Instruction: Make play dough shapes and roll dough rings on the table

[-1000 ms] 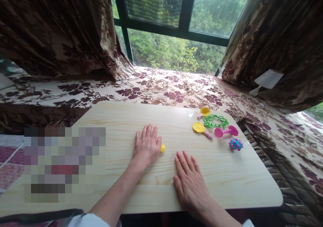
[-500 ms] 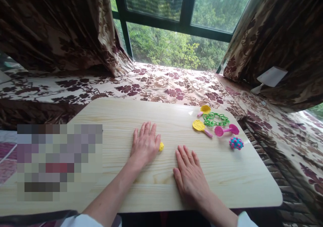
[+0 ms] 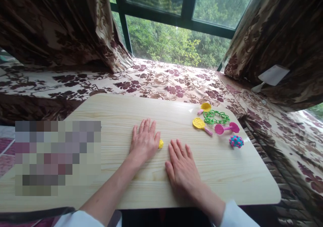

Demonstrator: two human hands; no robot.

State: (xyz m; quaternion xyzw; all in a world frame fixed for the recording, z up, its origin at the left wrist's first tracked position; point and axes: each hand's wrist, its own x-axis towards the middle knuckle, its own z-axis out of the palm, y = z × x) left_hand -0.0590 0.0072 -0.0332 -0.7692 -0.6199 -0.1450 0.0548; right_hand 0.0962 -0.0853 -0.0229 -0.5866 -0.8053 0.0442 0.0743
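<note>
**Left hand [image 3: 145,140] and right hand [image 3: 182,164] lie flat, a yellow lump [image 3: 160,144] between them**

Nearest are two pale sleeves [image 3: 78,219], pushed back from the wrists, at the front edge of a light wooden table [image 3: 222,183]. The right hand is palm down on or just over the wood, fingers straight and slightly apart, with nothing seen in its hold. A little farther in, the left hand is also palm down, its fingers stretched out and a bit spread, gripping nothing that shows; what may be under the palm is hidden. The yellow lump sits right by its thumb, partly covered on that side; whether the two touch is hard to tell.

To the left, part of the table is blurred out. On the right side lie a blue ball [image 3: 236,141] with pink dots, then a pink dumbbell [image 3: 227,128], a yellow paddle [image 3: 199,123] with a pink handle, and a green chain [image 3: 216,117] in a loop. A second paddle [image 3: 206,106] lies close by the chain's far left end.

Behind the table spreads a flowered cloth [image 3: 156,77], with a white lamp [image 3: 274,74] at the right. Farthest off, patterned curtains [image 3: 75,28] flank a window [image 3: 188,1] with green trees outside.
</note>
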